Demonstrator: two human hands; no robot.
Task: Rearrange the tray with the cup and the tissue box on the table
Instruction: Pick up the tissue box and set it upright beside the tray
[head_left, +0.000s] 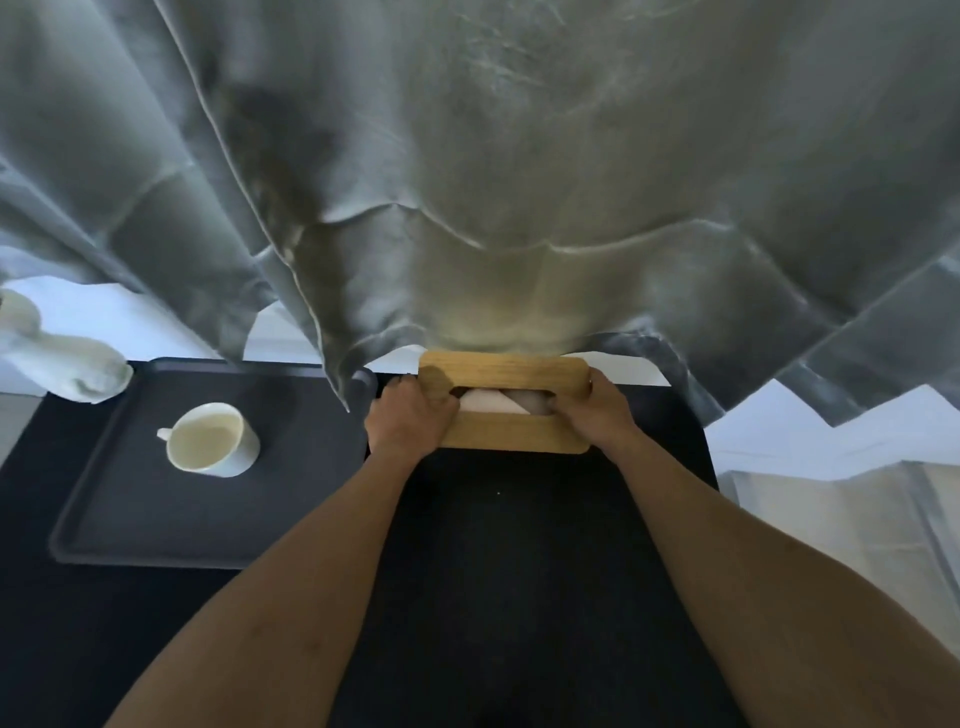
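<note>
A tissue box with a wooden lid (506, 370) stands at the far edge of the dark table, a white tissue showing in its slot. My left hand (408, 420) grips its left end and my right hand (597, 410) grips its right end. To the left lies a dark rectangular tray (119, 525) with a raised rim. A white cup (213, 439) stands upright on the tray's far half, handle pointing left; I cannot tell whether it holds liquid.
A grey curtain (467, 182) hangs right behind the table and drapes over the tray's far right corner. A rolled white cloth (78, 371) lies at the tray's far left corner. The dark table (519, 571) stretches toward me between my arms.
</note>
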